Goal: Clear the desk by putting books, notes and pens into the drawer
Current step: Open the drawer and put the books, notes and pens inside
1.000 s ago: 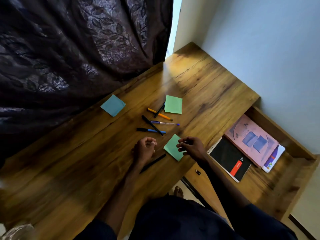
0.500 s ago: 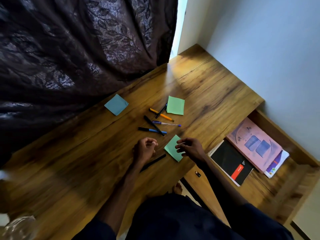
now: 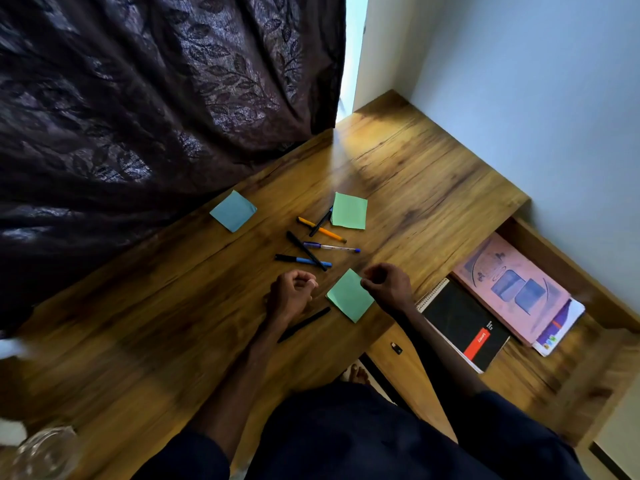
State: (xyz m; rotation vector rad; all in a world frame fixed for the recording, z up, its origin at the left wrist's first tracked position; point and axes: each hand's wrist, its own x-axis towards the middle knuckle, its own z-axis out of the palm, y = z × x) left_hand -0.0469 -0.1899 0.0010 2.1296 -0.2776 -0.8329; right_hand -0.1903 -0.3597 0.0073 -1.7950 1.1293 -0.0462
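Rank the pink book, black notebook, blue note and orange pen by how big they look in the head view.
1. pink book
2. black notebook, somewhat smaller
3. blue note
4. orange pen, long as the note but far thinner

Behind the pen cluster (image 3: 317, 242): far green note (image 3: 349, 211) at one pen's tip, then bare wood up to the curtain (image 3: 138, 98). Left of the cluster: blue note (image 3: 233, 211) set apart, wide bare desk (image 3: 138, 341) nearer than it. Nearer than the cluster: left hand (image 3: 291, 292), near green note (image 3: 349, 295) and right hand (image 3: 386, 287) in a row, a black pen (image 3: 304, 324) beside the left wrist. Right of the cluster: open strip of wood, then the open drawer (image 3: 561, 375), taken up on the cluster's side by a black notebook (image 3: 464, 327) and a pink book (image 3: 509, 289), bare at its farthest part. Beyond that: wall (image 3: 519, 81).
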